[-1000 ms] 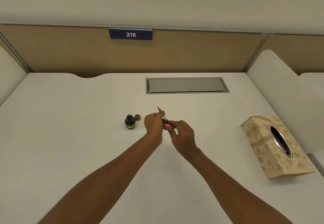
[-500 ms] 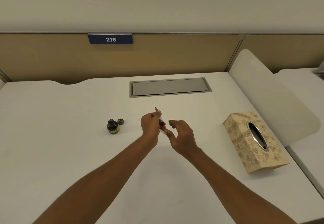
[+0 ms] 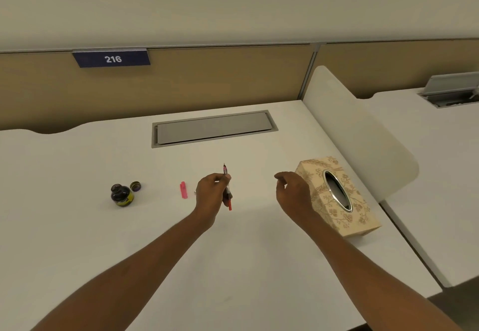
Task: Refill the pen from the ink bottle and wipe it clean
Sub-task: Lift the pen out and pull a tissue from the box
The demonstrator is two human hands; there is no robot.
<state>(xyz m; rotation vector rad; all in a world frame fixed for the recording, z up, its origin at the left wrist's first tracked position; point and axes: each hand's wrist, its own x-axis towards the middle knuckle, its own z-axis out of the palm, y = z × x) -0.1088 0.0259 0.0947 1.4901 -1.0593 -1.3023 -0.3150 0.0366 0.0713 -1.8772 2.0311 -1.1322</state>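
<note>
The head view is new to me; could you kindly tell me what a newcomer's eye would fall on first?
The left hand holds a pen over the middle of the white desk, with its tip pointing away. The right hand hangs loosely curled and empty beside the patterned tissue box on the right. At the left stands the open ink bottle, with its cap beside it.

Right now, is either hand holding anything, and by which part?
The left hand grips the pen around its middle, nib up; the right hand holds nothing.
</note>
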